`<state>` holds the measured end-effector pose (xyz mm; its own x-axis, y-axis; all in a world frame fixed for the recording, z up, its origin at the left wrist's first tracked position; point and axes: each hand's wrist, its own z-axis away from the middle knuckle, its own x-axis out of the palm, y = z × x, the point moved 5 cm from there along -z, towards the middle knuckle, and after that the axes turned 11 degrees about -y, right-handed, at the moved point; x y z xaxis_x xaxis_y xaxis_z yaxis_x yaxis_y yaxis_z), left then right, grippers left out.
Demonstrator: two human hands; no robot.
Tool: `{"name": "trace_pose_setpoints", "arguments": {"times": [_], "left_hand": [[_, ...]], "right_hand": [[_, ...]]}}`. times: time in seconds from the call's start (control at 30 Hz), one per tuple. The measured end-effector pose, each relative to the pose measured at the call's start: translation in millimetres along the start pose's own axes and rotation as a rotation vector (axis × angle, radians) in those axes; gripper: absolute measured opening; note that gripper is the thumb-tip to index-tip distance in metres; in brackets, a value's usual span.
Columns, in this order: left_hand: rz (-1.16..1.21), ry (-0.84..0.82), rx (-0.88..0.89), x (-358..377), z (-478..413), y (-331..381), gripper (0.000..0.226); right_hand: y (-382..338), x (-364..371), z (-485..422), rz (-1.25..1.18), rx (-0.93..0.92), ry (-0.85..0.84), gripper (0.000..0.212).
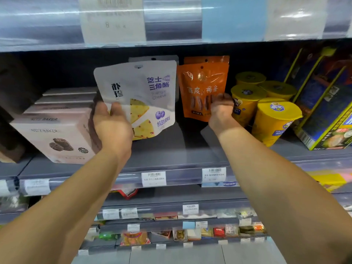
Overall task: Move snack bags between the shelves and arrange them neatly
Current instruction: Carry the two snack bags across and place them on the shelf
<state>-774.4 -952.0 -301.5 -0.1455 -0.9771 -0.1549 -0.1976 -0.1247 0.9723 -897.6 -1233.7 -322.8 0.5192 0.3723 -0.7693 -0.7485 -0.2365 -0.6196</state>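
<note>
Step in hand: settling 2 bags upright on the middle shelf (pixel 171 151).

The white cheese bag (pixel 144 92) is tilted at shelf centre and appears held clear of the deck. The left hand (pixel 112 126) grips its lower left corner, thumb in front, fingers curled behind.

The orange bag (pixel 200 88) stands just to its right. The right hand (pixel 221 109) pinches its lower right edge, fingers curled.

The next move likely calls for squaring each against the rear white bag (pixel 152 58) and rear orange bag (pixel 207 59).

Constraints: blue cartons (pixel 323 103) far right, pink boxes (pixel 57 134) close left, yellow cups (pixel 274 121) just beside the orange bag.
</note>
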Motion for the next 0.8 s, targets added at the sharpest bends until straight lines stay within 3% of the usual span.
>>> {"name": "trace_pose_setpoints", "arguments": {"times": [0.13, 0.37, 0.5, 0.6, 0.63, 0.73, 0.8], "left_hand": [[0.058, -0.008, -0.018, 1.5, 3.8, -0.2, 0.012], [0.187, -0.047, -0.006, 3.7, 3.4, 9.2, 0.020], [0.179, -0.039, 0.027, 2.2, -2.3, 10.7, 0.021], [0.154, -0.028, 0.030, 1.8, -2.4, 13.5, 0.021], [0.158, -0.026, 0.031, 1.4, -4.2, 11.7, 0.022], [0.145, -0.031, 0.017, 3.4, -6.0, 11.2, 0.016], [0.180, -0.044, 0.013, 6.4, -7.1, 11.4, 0.013]], "right_hand": [[-2.0, 5.9, -3.3, 0.260, -0.048, -0.016, 0.073], [-8.5, 8.5, 2.0, 0.297, -0.032, -0.008, 0.070], [-5.3, 17.9, 4.5, 0.079, -0.022, 0.000, 0.074], [5.6, 28.2, 20.2, -0.610, 0.097, -0.019, 0.056], [9.3, 31.0, 28.2, -0.710, 0.089, 0.005, 0.054], [18.9, 31.3, 65.3, -0.708, 0.050, 0.025, 0.053], [21.6, 27.1, 94.6, -0.576, -0.054, -0.080, 0.030]]}}
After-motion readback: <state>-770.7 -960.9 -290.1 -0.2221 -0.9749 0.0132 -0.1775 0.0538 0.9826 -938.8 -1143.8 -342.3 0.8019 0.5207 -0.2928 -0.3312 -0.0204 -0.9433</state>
